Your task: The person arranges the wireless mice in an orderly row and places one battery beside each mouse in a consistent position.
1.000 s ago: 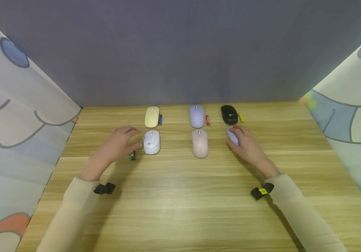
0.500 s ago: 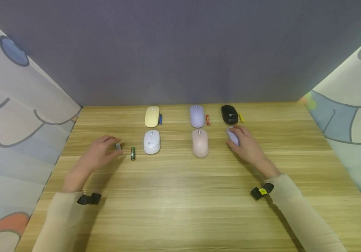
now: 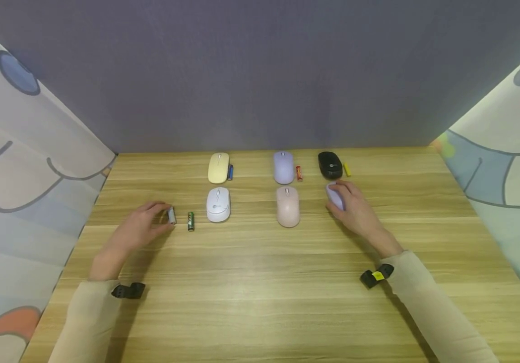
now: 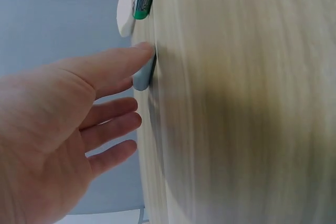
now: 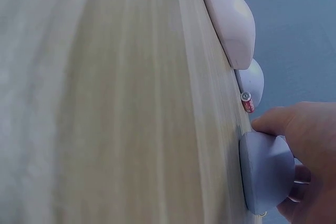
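My left hand (image 3: 137, 229) is low over the left side of the table. Its thumb and index finger pinch a pale grey battery (image 3: 171, 216), which appears to rest on the wood; the other fingers (image 4: 113, 127) are apart from it. Just right of it lies a green and black battery (image 3: 191, 222), then a white mouse (image 3: 218, 204). My right hand (image 3: 355, 209) holds a light purple mouse (image 5: 268, 171) on the table, thumb on one side and fingers on the other, partly hidden by the hand. A black mouse (image 3: 330, 165) sits just beyond it.
At the back are a yellow mouse (image 3: 218, 168) with a blue battery (image 3: 230, 172), another purple mouse (image 3: 283, 168) with a red battery (image 3: 299, 174), and a yellow battery (image 3: 347, 169). A pink mouse (image 3: 288, 206) stands mid-table. A grey panel (image 3: 260, 75) borders the back.
My left hand has moved left and towards me from beside the white mouse, carrying the grey battery, then lowered it left of the green one. My right hand has stayed on its mouse.
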Tool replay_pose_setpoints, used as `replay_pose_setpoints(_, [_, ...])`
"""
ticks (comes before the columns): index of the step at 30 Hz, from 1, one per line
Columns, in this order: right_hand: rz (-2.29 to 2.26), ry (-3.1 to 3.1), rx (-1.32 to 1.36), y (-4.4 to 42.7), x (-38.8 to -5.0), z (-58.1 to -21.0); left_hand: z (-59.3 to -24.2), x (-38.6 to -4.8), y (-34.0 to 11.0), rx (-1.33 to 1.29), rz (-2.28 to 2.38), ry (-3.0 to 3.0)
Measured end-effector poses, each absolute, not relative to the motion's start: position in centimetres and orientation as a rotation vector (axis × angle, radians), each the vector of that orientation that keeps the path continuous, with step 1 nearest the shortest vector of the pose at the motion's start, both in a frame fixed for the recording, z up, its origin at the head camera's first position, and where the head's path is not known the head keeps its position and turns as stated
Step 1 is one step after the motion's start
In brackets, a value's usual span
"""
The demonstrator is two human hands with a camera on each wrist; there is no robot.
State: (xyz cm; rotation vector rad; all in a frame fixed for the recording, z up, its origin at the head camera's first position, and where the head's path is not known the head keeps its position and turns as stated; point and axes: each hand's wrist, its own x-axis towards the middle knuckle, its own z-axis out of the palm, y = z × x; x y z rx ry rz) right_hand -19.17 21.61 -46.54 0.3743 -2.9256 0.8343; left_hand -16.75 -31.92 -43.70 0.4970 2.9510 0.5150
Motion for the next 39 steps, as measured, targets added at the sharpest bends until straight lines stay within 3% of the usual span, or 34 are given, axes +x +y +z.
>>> replay_pose_setpoints(39, [0.833,-2.895,0.401,21.6,-19.2,-46.7,-44.0,-18.2,-30.5,0.46,0.504,3.028])
